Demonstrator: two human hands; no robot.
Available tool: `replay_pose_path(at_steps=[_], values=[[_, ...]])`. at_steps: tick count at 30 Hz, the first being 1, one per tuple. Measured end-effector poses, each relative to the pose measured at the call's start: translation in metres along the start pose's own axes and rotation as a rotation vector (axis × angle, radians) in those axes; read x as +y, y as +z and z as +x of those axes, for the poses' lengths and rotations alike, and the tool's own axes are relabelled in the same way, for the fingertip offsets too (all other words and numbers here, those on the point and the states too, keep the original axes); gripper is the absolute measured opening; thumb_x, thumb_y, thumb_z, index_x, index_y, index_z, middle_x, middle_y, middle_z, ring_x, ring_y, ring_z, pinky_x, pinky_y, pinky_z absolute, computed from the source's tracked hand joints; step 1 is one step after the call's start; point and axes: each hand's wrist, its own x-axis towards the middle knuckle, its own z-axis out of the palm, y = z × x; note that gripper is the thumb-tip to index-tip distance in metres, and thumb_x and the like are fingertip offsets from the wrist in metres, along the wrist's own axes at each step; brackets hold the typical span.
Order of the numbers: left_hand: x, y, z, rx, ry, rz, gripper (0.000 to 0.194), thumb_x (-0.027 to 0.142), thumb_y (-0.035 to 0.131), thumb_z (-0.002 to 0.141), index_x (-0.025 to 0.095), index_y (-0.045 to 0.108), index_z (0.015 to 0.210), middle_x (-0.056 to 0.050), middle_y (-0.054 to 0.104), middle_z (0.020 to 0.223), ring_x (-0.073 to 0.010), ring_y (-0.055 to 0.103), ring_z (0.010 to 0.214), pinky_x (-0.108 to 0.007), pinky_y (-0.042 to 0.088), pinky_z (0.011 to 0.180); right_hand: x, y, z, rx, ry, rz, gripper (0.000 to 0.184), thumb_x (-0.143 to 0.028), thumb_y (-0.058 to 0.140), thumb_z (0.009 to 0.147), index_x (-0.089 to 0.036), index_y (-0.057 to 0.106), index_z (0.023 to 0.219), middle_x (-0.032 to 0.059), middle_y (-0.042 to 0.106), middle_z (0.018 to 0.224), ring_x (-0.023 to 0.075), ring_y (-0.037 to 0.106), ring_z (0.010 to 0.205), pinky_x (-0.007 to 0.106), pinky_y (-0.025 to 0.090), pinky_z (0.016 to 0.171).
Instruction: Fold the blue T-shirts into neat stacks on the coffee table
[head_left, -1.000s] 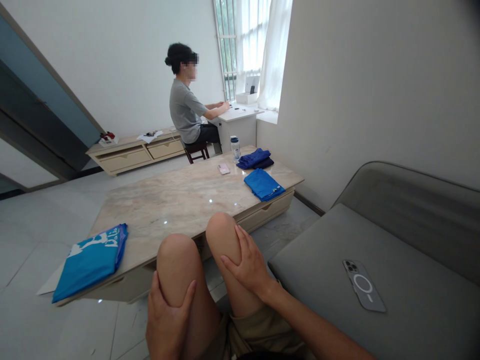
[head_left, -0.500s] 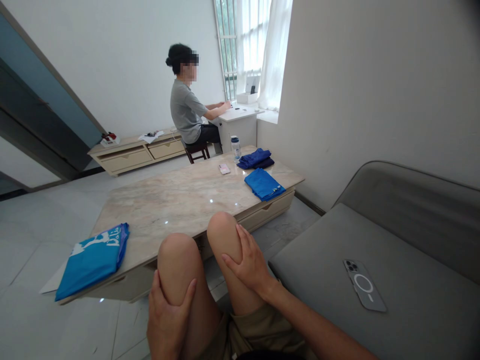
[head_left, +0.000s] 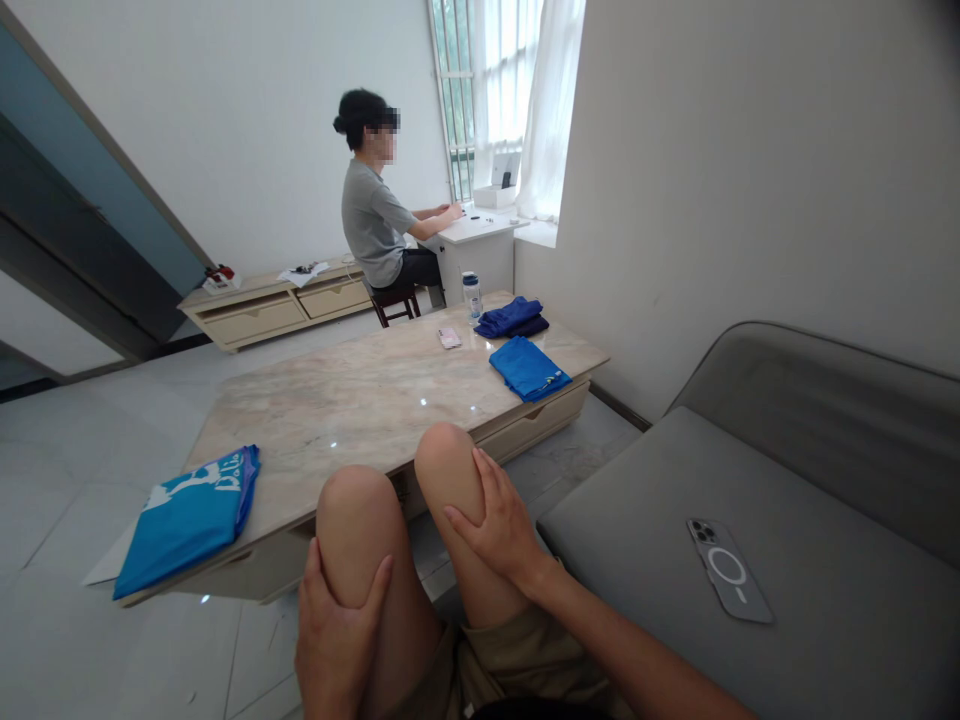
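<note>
My left hand [head_left: 337, 625] rests over my left knee [head_left: 358, 510], thumb spread to the inner side and fingers along the outer side. On my right knee [head_left: 448, 465] lies my right hand [head_left: 501, 528], its thumb and fingers apart. Neither hand holds an object. In front of my knees stands a marble-topped coffee table [head_left: 337, 390]. A folded bright blue cloth [head_left: 529, 367] lies at its right end, and a larger folded blue cloth with white print [head_left: 184, 525] covers its left corner. To my right, a grey phone [head_left: 727, 570] lies camera side up on the sofa.
Behind the bright blue cloth are a folded dark blue cloth [head_left: 511, 317], a water bottle [head_left: 471, 298] and a small pink item [head_left: 449, 338]. A person [head_left: 375, 215] sits at a white desk [head_left: 476, 230] by the window. The grey sofa [head_left: 637, 520] extends on my right.
Both hands stay on my knees. The view has shifted very slightly; nothing on the table or sofa has moved.
</note>
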Motion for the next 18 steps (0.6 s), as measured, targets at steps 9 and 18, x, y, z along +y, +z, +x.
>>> replay_pose_path(at_steps=[9, 18], values=[[-0.0044, -0.0003, 0.0006, 0.010, 0.000, -0.010, 0.112, 0.078, 0.065, 0.086, 0.017, 0.028, 0.173, -0.024, 0.047, 0.170, -0.0494, 0.050, 0.152, -0.064, 0.046, 0.122, 0.0000, -0.0004, -0.0002, 0.010, -0.004, -0.002, 0.094, -0.044, 0.076, 0.095, -0.020, 0.033, 0.174, 0.0192, 0.051, 0.167, 0.0366, 0.053, 0.151, 0.059, 0.049, 0.125], [-0.0035, -0.0009, -0.0001, 0.008, -0.003, 0.000, 0.112, 0.078, 0.063, 0.086, 0.017, 0.029, 0.173, -0.024, 0.047, 0.169, -0.0483, 0.051, 0.152, -0.064, 0.046, 0.123, 0.0016, 0.0000, -0.0002, 0.008, -0.003, -0.004, 0.094, -0.044, 0.077, 0.094, -0.019, 0.034, 0.173, 0.0201, 0.051, 0.166, 0.0368, 0.054, 0.151, 0.059, 0.049, 0.125]])
